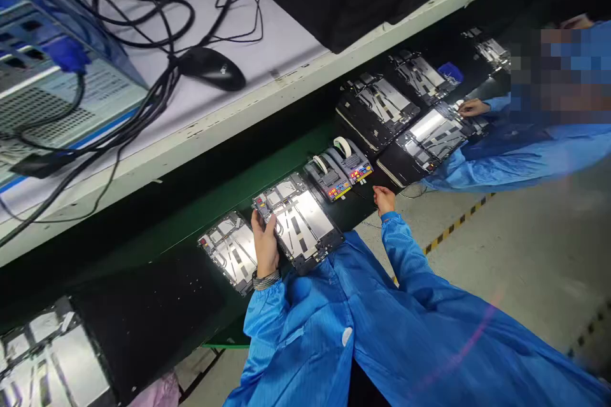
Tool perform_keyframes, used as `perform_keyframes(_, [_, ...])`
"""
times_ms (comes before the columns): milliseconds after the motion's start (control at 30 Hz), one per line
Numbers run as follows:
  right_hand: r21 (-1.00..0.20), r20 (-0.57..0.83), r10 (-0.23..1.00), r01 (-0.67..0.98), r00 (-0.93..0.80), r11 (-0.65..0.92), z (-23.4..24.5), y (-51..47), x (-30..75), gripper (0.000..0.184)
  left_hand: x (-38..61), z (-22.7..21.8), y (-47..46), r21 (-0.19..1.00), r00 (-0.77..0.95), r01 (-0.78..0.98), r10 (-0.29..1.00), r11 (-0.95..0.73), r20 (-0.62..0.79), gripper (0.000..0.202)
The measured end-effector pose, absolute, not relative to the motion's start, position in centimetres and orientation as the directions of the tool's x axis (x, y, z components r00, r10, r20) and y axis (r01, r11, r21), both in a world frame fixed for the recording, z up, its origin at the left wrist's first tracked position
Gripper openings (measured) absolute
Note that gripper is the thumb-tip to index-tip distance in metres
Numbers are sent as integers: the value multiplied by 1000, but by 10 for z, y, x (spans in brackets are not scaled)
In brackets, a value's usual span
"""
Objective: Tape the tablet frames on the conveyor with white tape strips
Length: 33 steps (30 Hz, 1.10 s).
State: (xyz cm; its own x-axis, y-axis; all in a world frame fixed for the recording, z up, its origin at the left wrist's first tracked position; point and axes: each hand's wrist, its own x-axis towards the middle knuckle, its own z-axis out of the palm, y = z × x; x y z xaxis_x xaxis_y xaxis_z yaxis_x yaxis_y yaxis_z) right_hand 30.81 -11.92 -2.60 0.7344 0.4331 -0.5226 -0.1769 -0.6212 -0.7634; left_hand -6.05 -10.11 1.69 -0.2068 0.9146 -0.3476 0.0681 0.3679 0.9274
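Observation:
My left hand (265, 243) rests on the left edge of an opened tablet body (300, 219) with shiny metal shields, fingers curled over its rim and gripping it. That tablet lies on the green conveyor belt (229, 194), partly over my blue sleeve. A second opened tablet (230, 248) lies just left of my left hand. My right hand (384, 199) sits at the belt's edge beside two grey tape dispensers (338, 168), fingers curled; whether they hold anything is hidden.
A co-worker in blue (525, 152) reaches a hand (472, 107) to another tablet (432, 137) on a black tray further along. More trays (377, 108) follow. Above is a white shelf (267, 86) with a mouse (212, 68), cables and a computer case (52, 70).

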Motion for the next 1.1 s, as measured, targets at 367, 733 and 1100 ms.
perform_keyframes(367, [-754,-605,445,-295,660,-587,-83,-91,324,19,-70,21,-110,904,-158,-24,891,427,-426,55])
perform_keyframes(733, [-762,-640,425,-459,641,-456,-100,-102,318,29,-90,13,-106,899,-239,-60,868,434,-435,54])
perform_keyframes(1100, [-767,-640,270,-579,720,-275,-127,-85,314,43,-97,29,-106,919,-320,125,892,374,-319,58])
